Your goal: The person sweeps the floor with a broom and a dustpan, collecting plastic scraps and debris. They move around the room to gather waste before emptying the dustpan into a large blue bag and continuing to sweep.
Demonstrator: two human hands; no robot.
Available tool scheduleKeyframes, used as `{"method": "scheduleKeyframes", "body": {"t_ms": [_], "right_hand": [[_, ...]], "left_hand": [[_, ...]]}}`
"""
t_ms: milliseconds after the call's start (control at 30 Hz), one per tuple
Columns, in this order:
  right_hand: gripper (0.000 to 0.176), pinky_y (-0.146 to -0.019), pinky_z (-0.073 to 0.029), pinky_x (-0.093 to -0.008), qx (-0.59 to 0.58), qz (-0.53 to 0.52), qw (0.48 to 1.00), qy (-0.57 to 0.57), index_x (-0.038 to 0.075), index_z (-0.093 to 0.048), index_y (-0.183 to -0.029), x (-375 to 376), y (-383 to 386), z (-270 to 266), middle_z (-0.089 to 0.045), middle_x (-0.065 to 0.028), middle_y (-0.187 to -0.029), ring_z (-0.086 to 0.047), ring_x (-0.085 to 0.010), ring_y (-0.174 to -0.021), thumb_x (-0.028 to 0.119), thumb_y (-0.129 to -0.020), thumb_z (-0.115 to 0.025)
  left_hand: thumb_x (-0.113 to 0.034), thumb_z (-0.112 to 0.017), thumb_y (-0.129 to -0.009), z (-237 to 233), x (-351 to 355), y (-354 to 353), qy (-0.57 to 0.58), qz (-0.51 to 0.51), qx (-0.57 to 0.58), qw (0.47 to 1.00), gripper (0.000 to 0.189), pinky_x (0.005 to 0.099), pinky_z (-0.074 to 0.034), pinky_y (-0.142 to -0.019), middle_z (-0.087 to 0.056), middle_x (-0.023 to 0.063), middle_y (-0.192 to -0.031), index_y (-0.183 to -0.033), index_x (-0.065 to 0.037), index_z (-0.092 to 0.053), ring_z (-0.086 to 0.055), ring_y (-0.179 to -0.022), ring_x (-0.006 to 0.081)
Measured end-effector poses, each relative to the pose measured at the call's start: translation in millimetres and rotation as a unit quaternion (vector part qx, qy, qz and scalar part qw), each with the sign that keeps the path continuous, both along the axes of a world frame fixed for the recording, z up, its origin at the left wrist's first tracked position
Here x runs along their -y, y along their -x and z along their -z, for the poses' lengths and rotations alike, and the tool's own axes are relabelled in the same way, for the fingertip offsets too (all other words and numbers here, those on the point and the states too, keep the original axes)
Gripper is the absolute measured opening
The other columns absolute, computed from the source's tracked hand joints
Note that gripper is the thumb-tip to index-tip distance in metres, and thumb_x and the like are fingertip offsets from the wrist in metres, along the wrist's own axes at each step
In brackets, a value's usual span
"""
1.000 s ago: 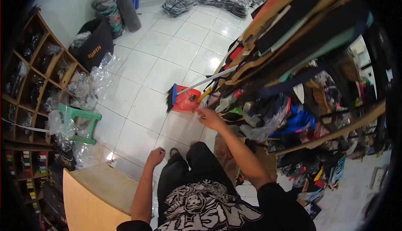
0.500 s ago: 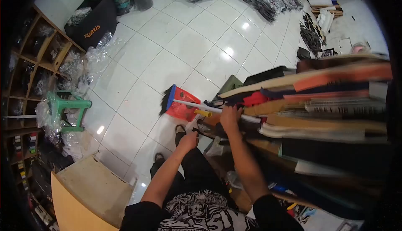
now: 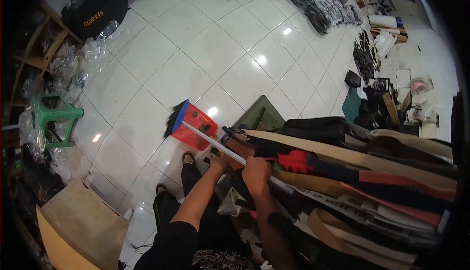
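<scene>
My right hand is wrapped round the pale pole of a broom. The broom's blue head with dark bristles lies across the front edge of a red dustpan. Small dark bits of debris show inside the pan. My left hand is closed close beside the pole, around what looks like the dark-ended handle of the dustpan; most of that handle is hidden. Both shoes are on the tiles just below the pan.
Rolls and strips of fabric are piled at my right, close to the broom pole. A green stool and clear plastic wrap are at left, beside shelves. A wooden desk stands lower left. Grey bundles lie farther off.
My view has swung, so stool and desk sit farther left. Both hands, broom and dustpan have shifted left and slightly down in view. The dustpan's inside shows more clearly.
</scene>
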State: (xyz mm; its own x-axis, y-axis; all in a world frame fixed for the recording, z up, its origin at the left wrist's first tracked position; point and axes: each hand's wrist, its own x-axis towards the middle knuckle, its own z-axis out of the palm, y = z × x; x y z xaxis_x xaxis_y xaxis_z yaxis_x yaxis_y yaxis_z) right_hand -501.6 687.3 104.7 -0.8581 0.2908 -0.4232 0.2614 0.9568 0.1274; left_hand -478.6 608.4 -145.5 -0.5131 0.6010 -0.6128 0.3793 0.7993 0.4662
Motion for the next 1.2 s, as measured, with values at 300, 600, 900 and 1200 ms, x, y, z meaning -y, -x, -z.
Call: {"method": "scheduleKeyframes", "body": {"t_ms": [300, 600, 900, 1200], "right_hand": [[0.02, -0.065, -0.051, -0.0453, -0.007, 0.005, 0.999, 0.04, 0.004, -0.059, -0.093, 21, 1, -11, -0.062, -0.0174, -0.075, -0.063, -0.0364, -0.072, 0.007, -0.074, -0.057], [0.012, -0.065, -0.053, -0.043, 0.024, -0.066, 0.997, 0.028, 0.002, -0.057, -0.084, 49, 8, -23, -0.063, -0.0158, -0.079, -0.064, -0.0346, -0.078, 0.011, -0.077, -0.06], [0.019, -0.085, -0.047, -0.0446, -0.017, -0.17, 0.983, 0.063, -0.001, -0.056, -0.093, 52, -12, -17, -0.063, -0.0166, -0.077, -0.062, -0.0351, -0.076, 0.005, -0.075, -0.06], [0.019, -0.076, -0.05, -0.0465, 0.01, -0.225, 0.973, 0.049, -0.001, -0.056, -0.089, 69, -24, -21, -0.064, -0.0198, -0.08, -0.061, -0.0419, -0.083, 0.01, -0.076, -0.062]], "left_hand": [[-0.015, -0.057, -0.077, -3, 13, 0, -0.022, -0.053, -0.054, 0.997, 0.015, 0.0341, -0.052, -0.061, -0.066, 0.0119, -0.09, -0.087, -0.009, -0.067, -0.066, -0.082, 0.0224], [-0.015, -0.057, -0.079, 0, 51, 7, 0.027, -0.096, -0.175, 0.979, 0.019, 0.0377, -0.054, -0.062, -0.065, 0.0145, -0.083, -0.087, -0.002, -0.066, -0.065, -0.072, 0.0291], [-0.012, -0.057, -0.076, 43, 128, -26, 0.029, -0.508, -0.133, 0.85, 0.026, 0.0435, -0.052, -0.072, -0.064, 0.0172, -0.087, -0.097, 0.002, -0.058, -0.064, -0.08, 0.0347], [-0.021, -0.057, -0.073, -13, 248, -58, 0.091, -0.549, 0.17, 0.813, 0.03, 0.0408, -0.05, -0.08, -0.066, 0.0161, -0.097, -0.095, -0.005, -0.067, -0.063, -0.094, 0.0317]]}}
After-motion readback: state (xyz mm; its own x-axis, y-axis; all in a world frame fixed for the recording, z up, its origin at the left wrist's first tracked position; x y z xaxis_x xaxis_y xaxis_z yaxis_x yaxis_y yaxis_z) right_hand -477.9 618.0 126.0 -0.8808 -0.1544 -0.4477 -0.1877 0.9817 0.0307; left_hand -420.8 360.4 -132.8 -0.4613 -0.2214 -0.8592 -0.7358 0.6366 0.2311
